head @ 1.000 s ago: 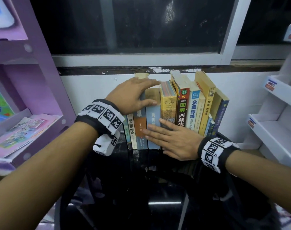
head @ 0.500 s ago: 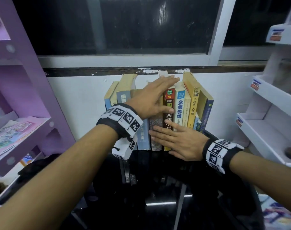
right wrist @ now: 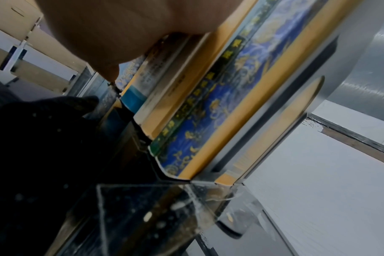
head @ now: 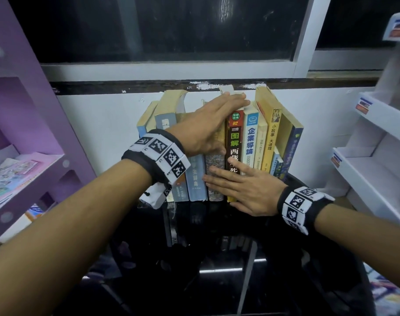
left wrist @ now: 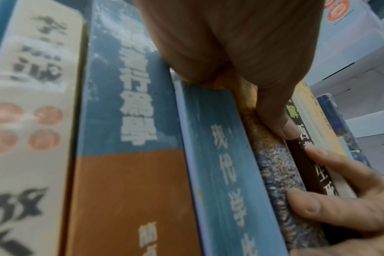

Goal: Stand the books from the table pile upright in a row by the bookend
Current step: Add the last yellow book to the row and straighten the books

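Both hands lie flat and open on the row of books (head: 219, 142) — left hand (head: 208, 128) across its tops, right hand (head: 247, 190) against the lower spines, gripping nothing.

A row of books (head: 219, 151) stands on the table (head: 217, 258), spines toward the person, backs against the wall (head: 98, 124) below the window (head: 167, 30). Taking that row as the landmark: the bookend (right wrist: 281, 131) stands at its right end, touching the last book. The left hand (head: 208, 126) lies flat over the tops and upper spines near the row's middle; the right hand (head: 247, 188) lies flat on the lower spines, just right of the middle and in front of the row. A shelf unit (head: 23, 137) stands to the row's left, apart from it, with booklets (head: 9, 179) lying on one of its shelves. A tiered rack (head: 377, 156) stands to the row's right, also apart.
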A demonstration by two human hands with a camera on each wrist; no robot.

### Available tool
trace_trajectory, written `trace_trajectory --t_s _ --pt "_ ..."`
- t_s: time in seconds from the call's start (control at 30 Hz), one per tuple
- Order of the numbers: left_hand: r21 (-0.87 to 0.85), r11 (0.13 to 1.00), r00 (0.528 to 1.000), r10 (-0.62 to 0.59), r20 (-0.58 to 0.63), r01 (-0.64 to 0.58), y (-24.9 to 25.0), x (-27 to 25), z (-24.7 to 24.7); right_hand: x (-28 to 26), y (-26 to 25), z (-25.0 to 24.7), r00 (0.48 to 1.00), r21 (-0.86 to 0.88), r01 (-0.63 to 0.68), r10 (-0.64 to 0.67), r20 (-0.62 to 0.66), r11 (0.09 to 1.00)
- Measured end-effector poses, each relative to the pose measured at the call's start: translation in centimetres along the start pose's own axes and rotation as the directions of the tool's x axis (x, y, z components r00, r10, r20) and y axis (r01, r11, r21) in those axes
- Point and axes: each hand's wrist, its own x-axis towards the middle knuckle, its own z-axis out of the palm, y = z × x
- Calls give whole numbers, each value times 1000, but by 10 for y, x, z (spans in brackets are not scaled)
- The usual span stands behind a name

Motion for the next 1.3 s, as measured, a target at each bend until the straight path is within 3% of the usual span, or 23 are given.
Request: trace_trajectory --t_s 0.13,0.33,0.57,1.3 --pt "0 1000 999 9 -37 -9 1 -2 2 0 0 -1 1000 24 10 -10 3 1000" --pt "-47 996 993 -74 -96 69 12 -1 -2 -7 0 -10 1000 45 27 -27 1 999" --pt "-57 982 983 -181 8 181 10 12 -3 -36 12 -13 1000 41 -10 9 21 999" --pt "-63 985 987 -158 25 160 14 8 -11 -34 21 -5 999 17 24 -25 31 1000"
